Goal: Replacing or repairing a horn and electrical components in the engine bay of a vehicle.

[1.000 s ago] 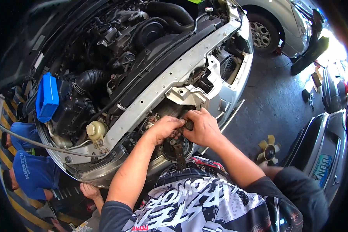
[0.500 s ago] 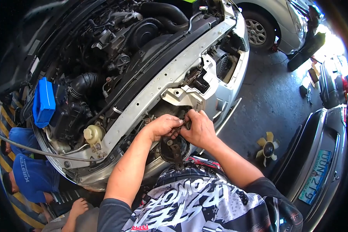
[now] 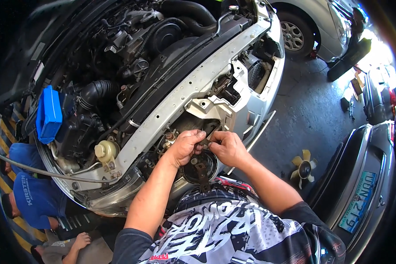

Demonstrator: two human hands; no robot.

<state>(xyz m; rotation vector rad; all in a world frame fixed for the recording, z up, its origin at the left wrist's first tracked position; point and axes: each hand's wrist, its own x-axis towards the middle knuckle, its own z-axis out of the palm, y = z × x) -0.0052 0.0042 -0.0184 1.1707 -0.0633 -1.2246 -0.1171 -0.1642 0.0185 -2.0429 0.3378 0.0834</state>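
Observation:
Inside the opened front of a light-coloured car, both my hands pinch at a small dark metal piece (image 3: 205, 142), too hidden by fingers to identify. My left hand (image 3: 185, 147) has thumb and fingers closed on its left part; my right hand (image 3: 229, 149) grips from the right. Just below them is a round black horn-like part (image 3: 193, 176) with a rusty bracket (image 3: 202, 174). A pale pierced crossmember (image 3: 171, 103) runs diagonally above my hands, with a white bent panel (image 3: 209, 110) attached.
Engine bay (image 3: 119, 53) with blue rectangular object (image 3: 46, 119) and cream reservoir (image 3: 102, 151). Co-workers in blue (image 3: 35, 202) and grey (image 3: 66, 253) are low at left. A fan (image 3: 303, 169) lies on the floor at right, near a dark car (image 3: 372, 163). A silver car (image 3: 317, 22) stands behind.
My hands have shifted slightly around the small piece, the right fingertips now lower. At lower left, a co-worker's hand has left the bumper edge and moved down and leftward.

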